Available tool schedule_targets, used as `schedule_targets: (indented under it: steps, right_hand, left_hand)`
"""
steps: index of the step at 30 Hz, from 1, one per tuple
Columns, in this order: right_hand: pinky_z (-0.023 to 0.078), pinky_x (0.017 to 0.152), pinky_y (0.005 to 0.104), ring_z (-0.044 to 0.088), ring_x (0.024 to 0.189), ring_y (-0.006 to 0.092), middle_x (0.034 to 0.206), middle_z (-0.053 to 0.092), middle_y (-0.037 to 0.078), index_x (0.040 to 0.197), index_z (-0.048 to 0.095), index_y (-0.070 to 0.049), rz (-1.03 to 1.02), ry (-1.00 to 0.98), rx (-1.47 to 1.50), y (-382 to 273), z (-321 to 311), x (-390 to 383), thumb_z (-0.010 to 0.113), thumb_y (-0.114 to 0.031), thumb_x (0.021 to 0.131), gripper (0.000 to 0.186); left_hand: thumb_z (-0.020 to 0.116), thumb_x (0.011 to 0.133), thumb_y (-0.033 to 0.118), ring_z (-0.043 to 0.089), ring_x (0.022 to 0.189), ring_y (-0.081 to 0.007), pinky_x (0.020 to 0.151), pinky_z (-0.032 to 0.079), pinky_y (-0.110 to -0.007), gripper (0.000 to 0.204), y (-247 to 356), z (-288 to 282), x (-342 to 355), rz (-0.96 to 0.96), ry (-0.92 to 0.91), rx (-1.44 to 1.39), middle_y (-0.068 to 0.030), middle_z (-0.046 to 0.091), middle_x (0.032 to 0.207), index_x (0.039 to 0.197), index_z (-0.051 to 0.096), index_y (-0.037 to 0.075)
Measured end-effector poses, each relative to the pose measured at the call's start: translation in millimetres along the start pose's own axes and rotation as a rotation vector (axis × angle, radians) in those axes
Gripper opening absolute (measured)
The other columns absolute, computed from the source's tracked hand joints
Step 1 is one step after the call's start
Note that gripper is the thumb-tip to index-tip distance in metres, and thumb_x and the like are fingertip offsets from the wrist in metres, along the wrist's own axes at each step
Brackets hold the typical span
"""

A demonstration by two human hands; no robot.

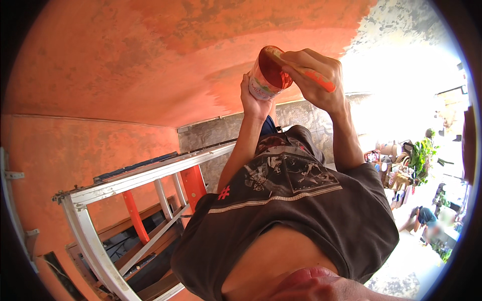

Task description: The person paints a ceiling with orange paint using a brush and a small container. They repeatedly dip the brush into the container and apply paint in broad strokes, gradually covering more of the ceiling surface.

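My left hand (pixel 255 104) is wrapped round the lower side of a tin (pixel 262 86) with a pale label, holding it up tilted with its mouth toward the right. Red-orange paint coats the inside of the tin. In my right hand (pixel 321 80), the fingers are closed on a paintbrush (pixel 317 79) whose handle is smeared with orange paint. The brush slants down over the rim into the tin's mouth, and its bristles are hidden there. Behind both hands is an orange painted wall (pixel 165 60), with darker, patchy areas.
A metal stepladder (pixel 145 178) with orange parts stands at the left. Bare grey, mottled wall (pixel 401 22) shows at the upper right. Far off on the right, a person (pixel 426 218) bends over near green plants (pixel 423 158) and cluttered goods, in strong glare.
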State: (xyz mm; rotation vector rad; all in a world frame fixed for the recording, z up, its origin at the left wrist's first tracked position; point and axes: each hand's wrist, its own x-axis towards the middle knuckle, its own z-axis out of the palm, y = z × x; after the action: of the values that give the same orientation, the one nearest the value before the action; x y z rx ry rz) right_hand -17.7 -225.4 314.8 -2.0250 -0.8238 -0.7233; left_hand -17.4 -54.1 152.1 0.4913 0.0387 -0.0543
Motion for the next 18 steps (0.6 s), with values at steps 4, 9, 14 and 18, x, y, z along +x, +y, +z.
schedule_targets:
  steps: [4,9,14,18]
  right_hand:
    - [0.052,0.053,0.0327,0.069,0.063,0.0223,0.080,0.071,0.004,0.103,0.075,-0.012,0.032,0.069,0.039,0,5,1,0.078,-0.011,0.085,0.018]
    - [0.053,0.054,0.0311,0.070,0.064,0.0200,0.081,0.072,0.004,0.103,0.075,-0.008,0.095,0.097,0.049,-6,11,3,0.077,-0.009,0.085,0.017]
    - [0.051,0.053,0.0293,0.068,0.062,0.0174,0.082,0.072,0.006,0.103,0.074,-0.007,0.114,0.133,0.083,-10,17,6,0.076,-0.008,0.088,0.016]
    - [0.045,0.049,0.0253,0.060,0.056,0.0102,0.078,0.070,0.003,0.097,0.073,-0.004,0.295,0.083,0.282,1,16,6,0.074,-0.010,0.091,0.009]
  left_hand:
    - [0.039,0.107,0.049,0.052,0.135,-0.0280,0.112,0.044,-0.047,0.058,1,-5,1,-0.016,-0.093,-0.147,-0.0120,0.055,0.146,0.146,0.048,0.008]
    - [0.040,0.107,0.049,0.054,0.134,-0.0275,0.111,0.045,-0.046,0.057,2,-3,1,-0.006,-0.020,-0.118,-0.0115,0.056,0.145,0.145,0.049,0.007]
    - [0.040,0.102,0.059,0.060,0.114,-0.0247,0.086,0.050,-0.043,0.062,2,-1,3,0.031,0.007,-0.019,-0.0092,0.061,0.132,0.140,0.051,0.011]
    - [0.040,0.100,0.065,0.063,0.104,-0.0236,0.074,0.052,-0.042,0.065,7,-2,3,0.045,0.052,0.049,-0.0075,0.063,0.126,0.137,0.053,0.014]
